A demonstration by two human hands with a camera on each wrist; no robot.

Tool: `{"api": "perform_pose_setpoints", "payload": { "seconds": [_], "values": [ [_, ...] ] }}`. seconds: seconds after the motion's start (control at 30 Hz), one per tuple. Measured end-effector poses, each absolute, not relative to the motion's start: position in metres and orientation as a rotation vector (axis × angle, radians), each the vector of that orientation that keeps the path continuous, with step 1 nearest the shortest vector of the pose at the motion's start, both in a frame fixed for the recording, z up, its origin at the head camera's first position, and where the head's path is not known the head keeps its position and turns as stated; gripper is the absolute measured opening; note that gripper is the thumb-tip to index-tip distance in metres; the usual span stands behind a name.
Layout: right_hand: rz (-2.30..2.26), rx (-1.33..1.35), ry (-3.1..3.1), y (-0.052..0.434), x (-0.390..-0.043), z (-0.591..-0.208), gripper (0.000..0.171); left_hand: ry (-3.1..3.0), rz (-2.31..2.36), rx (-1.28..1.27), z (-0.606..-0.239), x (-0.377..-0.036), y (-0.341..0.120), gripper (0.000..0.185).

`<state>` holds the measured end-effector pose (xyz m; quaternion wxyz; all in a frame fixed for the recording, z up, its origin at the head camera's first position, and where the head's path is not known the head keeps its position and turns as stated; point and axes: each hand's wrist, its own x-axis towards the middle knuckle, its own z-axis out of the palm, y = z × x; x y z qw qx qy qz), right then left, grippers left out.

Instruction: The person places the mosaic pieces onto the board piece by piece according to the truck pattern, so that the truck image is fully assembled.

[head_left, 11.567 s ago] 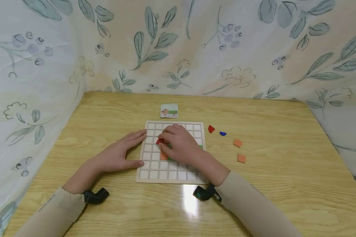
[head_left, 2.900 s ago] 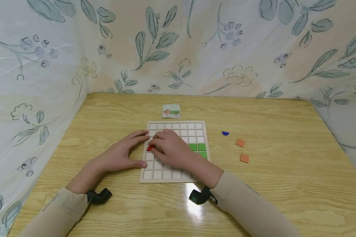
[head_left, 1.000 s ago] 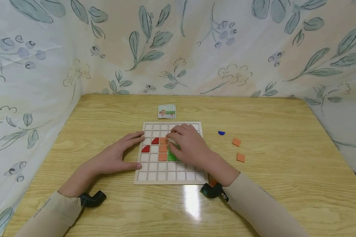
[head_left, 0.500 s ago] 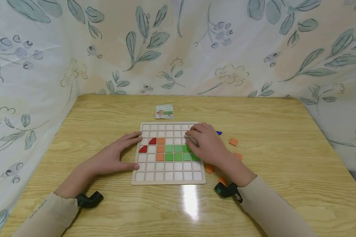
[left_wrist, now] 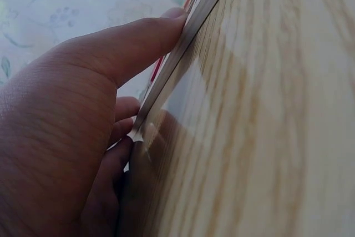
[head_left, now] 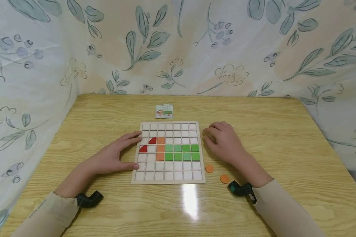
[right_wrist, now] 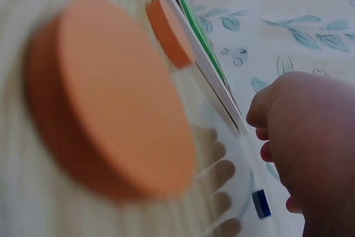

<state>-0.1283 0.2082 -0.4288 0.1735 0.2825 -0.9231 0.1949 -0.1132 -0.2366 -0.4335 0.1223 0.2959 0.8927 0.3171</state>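
Note:
A wooden grid board (head_left: 169,181) lies on the table. My left hand (head_left: 108,158) rests against its left edge, thumb and fingers spread along the rim. Two red quarter-circle pieces (head_left: 143,149), a column of orange squares (head_left: 160,148) and two rows of green squares (head_left: 178,156) sit in the cells. My right hand (head_left: 225,141) hovers right of the board, fingers loosely bent, with nothing visible in them. In the right wrist view, a blue half-circle piece (right_wrist: 260,203) lies near that hand; the head view hides it.
Two orange discs (head_left: 209,169) lie by the board's lower right corner. A small pattern card (head_left: 164,111) lies behind the board. A floral cloth (head_left: 178,49) closes off the table's back and sides.
Both red quarter-circles now sit on the board; one lay on the table earlier. My right hand has moved right, off the board, uncovering the green squares and discs. My left hand stays put.

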Motion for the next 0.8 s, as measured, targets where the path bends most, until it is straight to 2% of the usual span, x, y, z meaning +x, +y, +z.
{"api": "perform_pose_setpoints", "payload": {
  "seconds": [0.8],
  "values": [
    [0.503, 0.602, -2.693, 0.234, -0.127, -0.431, 0.017, 2.598, 0.918, 0.864, -0.432, -0.115, -0.237, 0.101]
  ]
}}
